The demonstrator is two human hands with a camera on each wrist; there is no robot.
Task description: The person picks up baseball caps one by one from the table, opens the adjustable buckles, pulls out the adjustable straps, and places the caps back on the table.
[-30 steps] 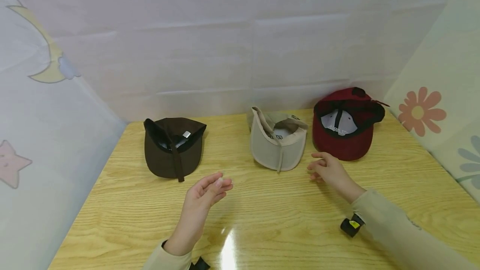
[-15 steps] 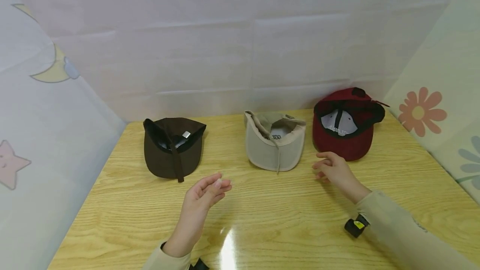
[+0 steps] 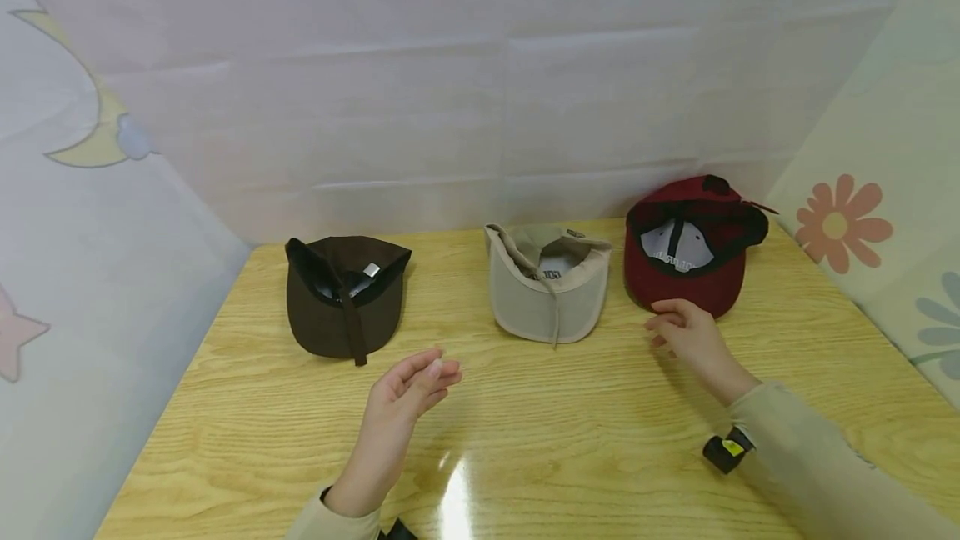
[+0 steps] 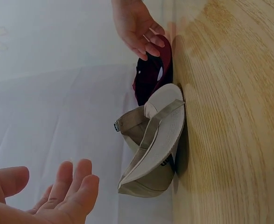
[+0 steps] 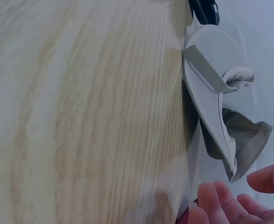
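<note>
Three caps lie upside down along the back of the wooden table, brims toward me. On the left is a dark brown cap [image 3: 347, 315] with its strap hanging over the brim. A beige cap [image 3: 551, 307] sits in the middle, its thin strap also across the brim. The dark red cap [image 3: 682, 290] is at the right. My right hand [image 3: 693, 344] hovers near the red cap's brim, fingers loosely bent and holding nothing. My left hand [image 3: 405, 394] is raised over the table in front of the brown and beige caps, relaxed, with nothing in it.
The wooden table [image 3: 300, 457] meets a pale sheet wall [image 3: 495, 107] right behind the caps. Side panels stand left and right, the right one printed with a flower [image 3: 843, 225]. A black wrist camera [image 3: 723, 450] hangs below the right sleeve.
The beige cap has shifted slightly left and settled flatter. My right hand has moved away from it to the right, toward the red cap. The left hand has hardly moved.
</note>
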